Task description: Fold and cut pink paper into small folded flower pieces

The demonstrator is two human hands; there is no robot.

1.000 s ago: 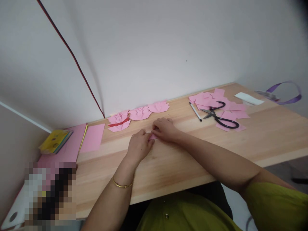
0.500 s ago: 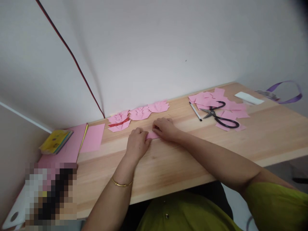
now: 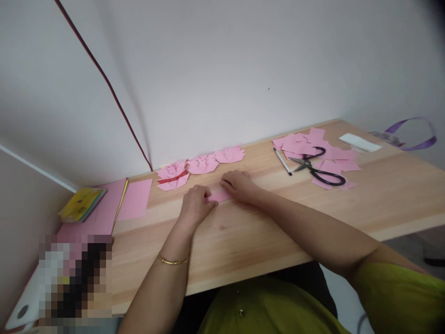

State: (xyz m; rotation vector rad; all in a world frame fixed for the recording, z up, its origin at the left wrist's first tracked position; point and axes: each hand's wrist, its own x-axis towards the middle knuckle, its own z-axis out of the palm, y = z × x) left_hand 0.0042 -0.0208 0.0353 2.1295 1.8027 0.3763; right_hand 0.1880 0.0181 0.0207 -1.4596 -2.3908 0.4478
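Note:
A small folded piece of pink paper [image 3: 221, 195] lies on the wooden table between my hands. My left hand [image 3: 195, 205] is closed at its left end, thumb along the near edge. On the right end rests my right hand [image 3: 239, 185], fingers curled and holding the paper down; its fingertips partly cover the sheet. Just beyond my hands, against the wall, stands a row of cut pink paper flowers [image 3: 202, 163], the left one [image 3: 173, 176] crossed by a red strip.
Right of my hands lie open black-handled scissors [image 3: 306, 163], a white pen [image 3: 282, 161], pink scraps [image 3: 295, 144] and a white strip [image 3: 360, 142]. At left are pink sheets [image 3: 135, 199], a yellow packet [image 3: 81, 204] and a yellow stick [image 3: 120, 204]. A blurred patch covers the near-left corner.
My left hand has slid slightly left along the paper, showing more of the pink between my hands. My right hand stays in nearly the same place.

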